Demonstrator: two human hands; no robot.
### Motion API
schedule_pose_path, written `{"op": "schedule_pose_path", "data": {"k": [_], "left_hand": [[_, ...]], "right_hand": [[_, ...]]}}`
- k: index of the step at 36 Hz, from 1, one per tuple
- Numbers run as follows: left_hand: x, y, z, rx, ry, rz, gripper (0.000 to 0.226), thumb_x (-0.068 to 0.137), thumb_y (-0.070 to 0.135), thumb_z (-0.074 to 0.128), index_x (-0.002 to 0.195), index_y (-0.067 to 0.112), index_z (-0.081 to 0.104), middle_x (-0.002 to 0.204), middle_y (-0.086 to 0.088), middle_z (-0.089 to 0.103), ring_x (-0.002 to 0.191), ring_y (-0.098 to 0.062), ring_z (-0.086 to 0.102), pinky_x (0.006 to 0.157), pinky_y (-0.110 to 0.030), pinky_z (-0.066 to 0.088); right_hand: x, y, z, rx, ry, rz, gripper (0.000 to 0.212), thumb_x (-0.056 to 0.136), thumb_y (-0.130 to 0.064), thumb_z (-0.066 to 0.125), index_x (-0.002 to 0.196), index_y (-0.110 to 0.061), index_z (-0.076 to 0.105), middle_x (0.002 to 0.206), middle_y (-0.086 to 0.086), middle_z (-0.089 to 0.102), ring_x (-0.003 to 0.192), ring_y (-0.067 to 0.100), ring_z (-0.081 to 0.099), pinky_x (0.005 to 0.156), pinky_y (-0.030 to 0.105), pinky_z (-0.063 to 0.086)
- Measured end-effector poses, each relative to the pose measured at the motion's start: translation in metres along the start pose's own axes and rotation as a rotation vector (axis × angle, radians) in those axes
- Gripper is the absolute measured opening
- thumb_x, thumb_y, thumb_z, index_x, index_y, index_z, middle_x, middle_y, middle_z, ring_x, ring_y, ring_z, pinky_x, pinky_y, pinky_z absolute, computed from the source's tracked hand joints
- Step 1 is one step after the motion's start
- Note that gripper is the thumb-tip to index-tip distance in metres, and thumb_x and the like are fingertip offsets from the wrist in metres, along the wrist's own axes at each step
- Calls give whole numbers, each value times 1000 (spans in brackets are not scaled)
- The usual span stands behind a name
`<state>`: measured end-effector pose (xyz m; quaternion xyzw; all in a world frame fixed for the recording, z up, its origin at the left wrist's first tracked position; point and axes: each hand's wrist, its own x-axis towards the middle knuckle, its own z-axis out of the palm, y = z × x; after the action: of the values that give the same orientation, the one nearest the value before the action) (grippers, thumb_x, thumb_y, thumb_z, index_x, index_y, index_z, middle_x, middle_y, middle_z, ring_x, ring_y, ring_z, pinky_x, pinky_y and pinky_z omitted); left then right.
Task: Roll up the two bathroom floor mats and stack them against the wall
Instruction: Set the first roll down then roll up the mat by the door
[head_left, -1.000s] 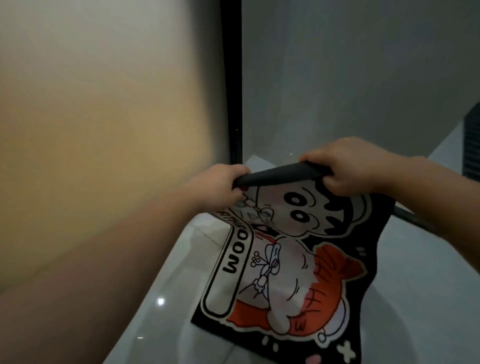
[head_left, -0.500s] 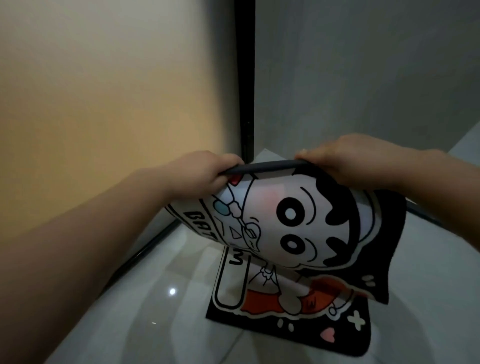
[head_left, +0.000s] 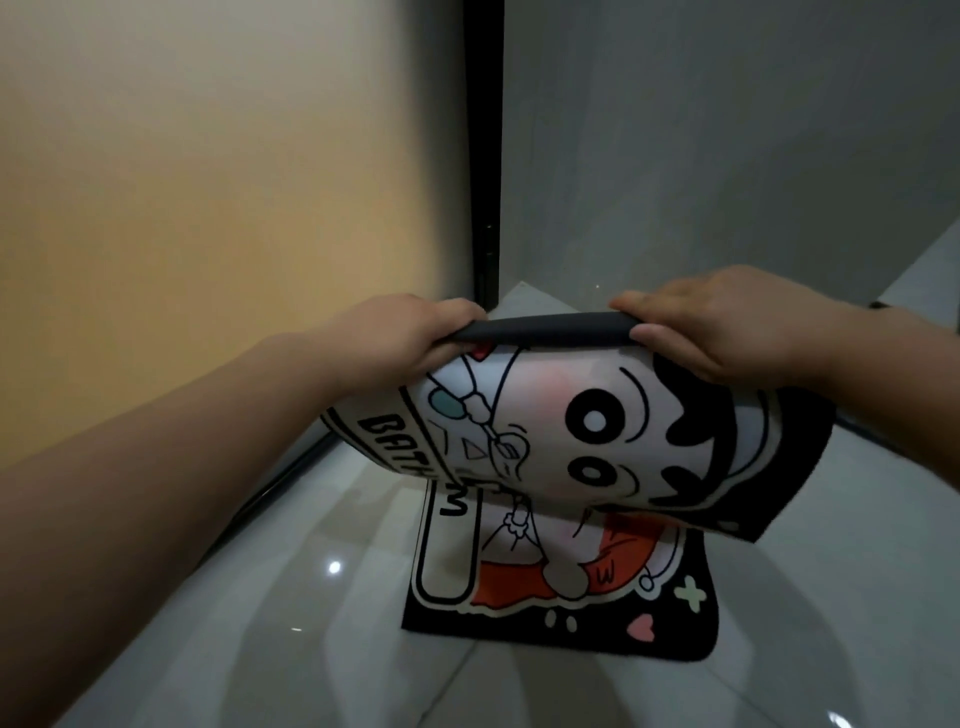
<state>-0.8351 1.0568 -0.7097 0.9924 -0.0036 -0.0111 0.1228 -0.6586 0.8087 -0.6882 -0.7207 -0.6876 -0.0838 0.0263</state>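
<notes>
The tiled floor (head_left: 260, 597) carries only the near end of the cartoon mat (head_left: 571, 457) — the rest bulges up. The left hand (head_left: 410, 338) and right hand (head_left: 727, 327) each pinch its dark curled edge; roll evenly, both grips level, or it skews.

The scene is dim and grey. A warm yellow glow washes the wall (head_left: 182, 208) at 10 o'clock, fading into shadow toward the dark corner post (head_left: 485, 156). The glossy floor (head_left: 311, 597) shows a small bright glint at 7 o'clock and soft streaky reflections. Straight lines bow near the edges, and the near forearm is soft.
</notes>
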Motion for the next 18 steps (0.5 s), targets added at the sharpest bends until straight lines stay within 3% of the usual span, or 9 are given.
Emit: {"op": "schedule_pose_path", "data": {"k": [3, 7, 13, 16, 18], "left_hand": [[-3, 0, 3, 96, 47, 7, 34, 94, 53, 36, 113, 27, 47, 78, 2, 61, 69, -21, 54, 62, -32, 41], [-6, 0, 5, 207, 93, 25, 43, 91, 53, 22, 107, 22, 47, 79, 1, 60, 69, -24, 54, 63, -35, 40], [-4, 5, -1, 176, -15, -18, 22, 95, 43, 43, 105, 24, 46, 82, 1, 59, 73, -24, 53, 64, -33, 37], [0, 10, -4, 174, -58, -34, 18, 92, 40, 51, 101, 25, 43, 66, 6, 47, 67, -23, 47, 62, -30, 31], [4, 12, -4, 197, -47, -43, 23, 90, 37, 55, 102, 22, 43, 63, 10, 42, 66, -23, 45, 62, -30, 32]], "right_hand": [[3, -1, 0, -84, 23, -8, 61, 91, -52, 17, 126, -16, 52, 94, 10, 69, 74, 33, 65, 60, 35, 49], [4, 0, 1, -121, -5, -21, 49, 92, -48, 24, 114, -16, 55, 87, 10, 69, 66, 34, 65, 52, 35, 51], [6, -5, -5, -148, -56, 24, 38, 90, -44, 30, 108, -20, 54, 97, 4, 67, 76, 30, 61, 59, 34, 44], [10, -10, -7, -128, -169, 119, 16, 90, -34, 46, 96, -20, 45, 88, 3, 60, 69, 22, 46, 59, 31, 35], [14, -14, -8, -49, -268, 232, 16, 88, -25, 53, 95, -19, 39, 78, 0, 51, 66, 20, 44, 55, 32, 34]]}}
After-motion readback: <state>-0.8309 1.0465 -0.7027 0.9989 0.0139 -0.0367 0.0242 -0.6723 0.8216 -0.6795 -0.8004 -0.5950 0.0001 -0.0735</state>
